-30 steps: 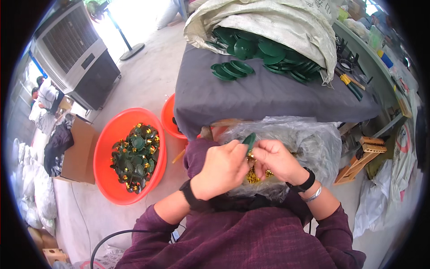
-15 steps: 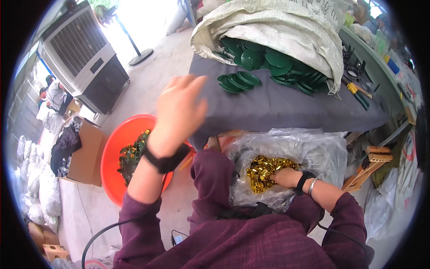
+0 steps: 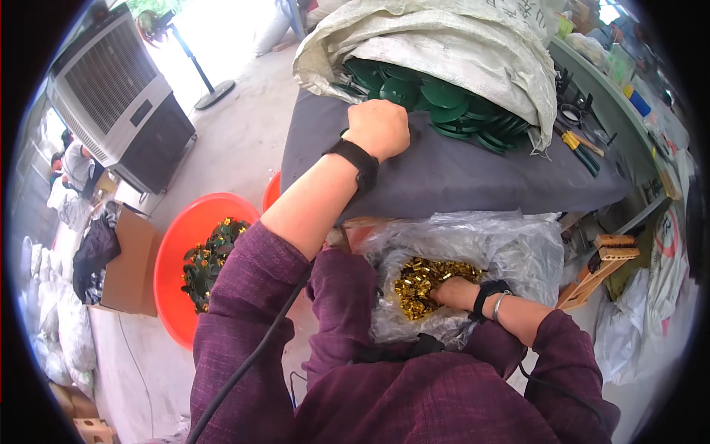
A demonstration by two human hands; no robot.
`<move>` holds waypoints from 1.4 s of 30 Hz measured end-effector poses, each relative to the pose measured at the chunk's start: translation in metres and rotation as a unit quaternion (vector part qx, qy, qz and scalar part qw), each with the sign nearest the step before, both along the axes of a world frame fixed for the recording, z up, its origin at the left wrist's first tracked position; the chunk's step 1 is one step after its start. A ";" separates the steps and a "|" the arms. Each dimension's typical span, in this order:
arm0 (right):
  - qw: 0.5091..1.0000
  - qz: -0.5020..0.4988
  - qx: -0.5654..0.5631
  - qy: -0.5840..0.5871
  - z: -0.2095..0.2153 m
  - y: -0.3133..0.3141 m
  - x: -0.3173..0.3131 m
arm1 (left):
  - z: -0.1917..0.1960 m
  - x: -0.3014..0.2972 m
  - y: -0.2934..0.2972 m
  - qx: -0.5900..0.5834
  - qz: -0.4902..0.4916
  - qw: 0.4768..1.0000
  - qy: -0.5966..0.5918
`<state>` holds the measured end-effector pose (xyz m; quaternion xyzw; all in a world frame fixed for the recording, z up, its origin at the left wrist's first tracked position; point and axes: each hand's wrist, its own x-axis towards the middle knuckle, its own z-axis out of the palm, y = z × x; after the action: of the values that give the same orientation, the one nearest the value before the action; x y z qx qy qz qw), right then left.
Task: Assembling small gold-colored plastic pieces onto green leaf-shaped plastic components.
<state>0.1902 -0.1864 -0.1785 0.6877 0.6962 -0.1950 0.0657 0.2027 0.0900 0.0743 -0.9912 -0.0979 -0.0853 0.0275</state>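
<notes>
The left hand, curled over the table, is nearer the green discs just beyond and rightward, while the right hand dips into gold pieces, whether either grips anything being impossible to tell.

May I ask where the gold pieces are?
In the head view, the gold pieces lie right of centre in clear plastic, the right hand among them.

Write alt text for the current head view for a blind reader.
The left hand is over a grey-draped table, near green discs in an open white sack; the right hand is among gold pieces ringed by clear plastic. An orange basin holding green pieces stands at left.
</notes>
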 end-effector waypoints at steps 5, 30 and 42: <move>0.993 -0.108 -0.028 -0.024 0.005 0.002 -0.004 | -0.007 -0.027 0.007 0.053 -0.034 0.985 -0.163; 0.988 -0.044 -0.145 0.033 -0.017 -0.002 0.000 | -0.088 -0.182 -0.081 -0.628 -0.069 0.739 -0.234; 0.586 -0.396 0.181 0.683 0.126 -0.018 -0.008 | -0.111 -0.169 -0.111 -0.743 0.011 0.653 -0.144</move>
<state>0.1826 -0.2044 -0.0521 0.5575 0.2161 -0.4839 -0.6391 0.0341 -0.0210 -0.0369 -0.6543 -0.1422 -0.1255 -0.7320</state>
